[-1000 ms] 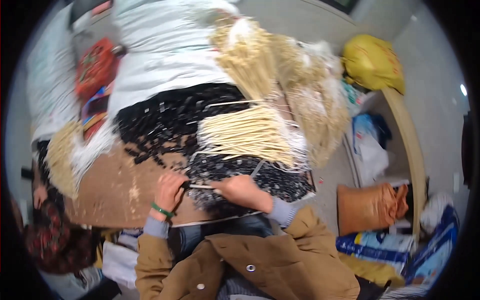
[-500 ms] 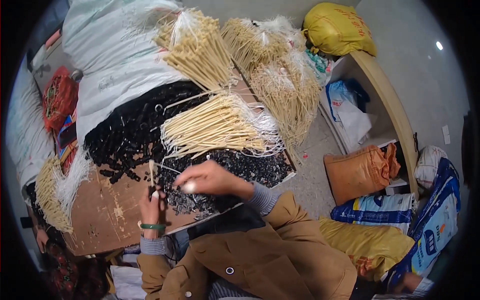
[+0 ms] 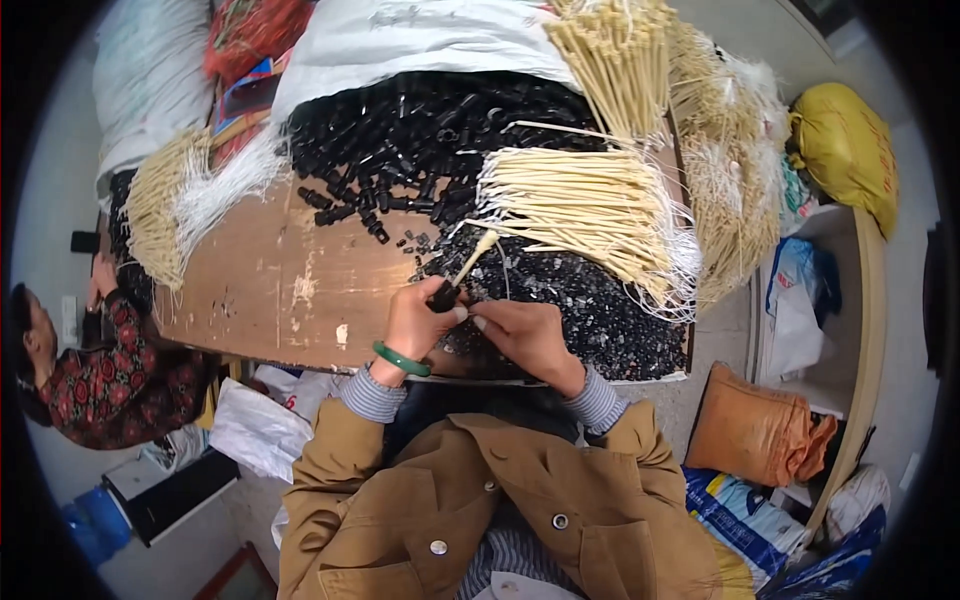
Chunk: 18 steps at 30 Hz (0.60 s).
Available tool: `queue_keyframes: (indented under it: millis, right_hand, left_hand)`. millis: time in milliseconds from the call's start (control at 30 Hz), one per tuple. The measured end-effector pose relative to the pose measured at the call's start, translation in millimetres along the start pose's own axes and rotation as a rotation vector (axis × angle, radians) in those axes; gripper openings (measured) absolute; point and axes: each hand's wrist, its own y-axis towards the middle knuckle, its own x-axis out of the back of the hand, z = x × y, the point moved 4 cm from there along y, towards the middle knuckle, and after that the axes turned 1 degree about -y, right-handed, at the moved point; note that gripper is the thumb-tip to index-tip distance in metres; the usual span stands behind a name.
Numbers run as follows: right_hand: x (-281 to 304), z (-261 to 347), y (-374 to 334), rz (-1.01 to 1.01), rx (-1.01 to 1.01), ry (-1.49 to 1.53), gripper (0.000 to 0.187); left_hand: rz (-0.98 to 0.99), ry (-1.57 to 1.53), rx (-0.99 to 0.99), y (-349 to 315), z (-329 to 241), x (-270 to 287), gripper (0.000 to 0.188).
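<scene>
In the head view, the only one, the left hand (image 3: pixel 413 322) sits just below the centre of the frame, its thumb and fingers closed around a short black fitting (image 3: pixel 443 296). A cream rod (image 3: pixel 475 257) rises from that fitting, tilted toward the upper right and thicker at its top end. The right hand (image 3: pixel 535 338) is just beside it, to the right, fingertips drawn narrow near the left thumb; whether they pinch anything I cannot tell.

The fitting looks like hard plastic: light, stiff, probably smooth enough to turn in the fingers, so its thick black body seems the best hold. The rod looks slim and light, and would likely bend or snap under a sideways push; it is better gripped low, near the fitting.

Small black parts (image 3: pixel 620 310) lie right of centre, below a bundle of cream sticks (image 3: pixel 570 200).
</scene>
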Motion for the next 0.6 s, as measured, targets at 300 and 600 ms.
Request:
queue_keyframes:
  millis: [300, 600]
  right_hand:
    - [0.0, 4.3, 13.4, -0.057, -0.067, -0.07, 0.016]
    - [-11.6, 7.5, 16.2, -0.047, 0.003, -0.071, 0.015]
  left_hand:
    - [-0.042, 0.299, -0.394, 0.2, 9.2, 10.0, 0.041]
    - [-0.029, 0.388, -0.473, -6.3, 3.1, 10.1, 0.043]
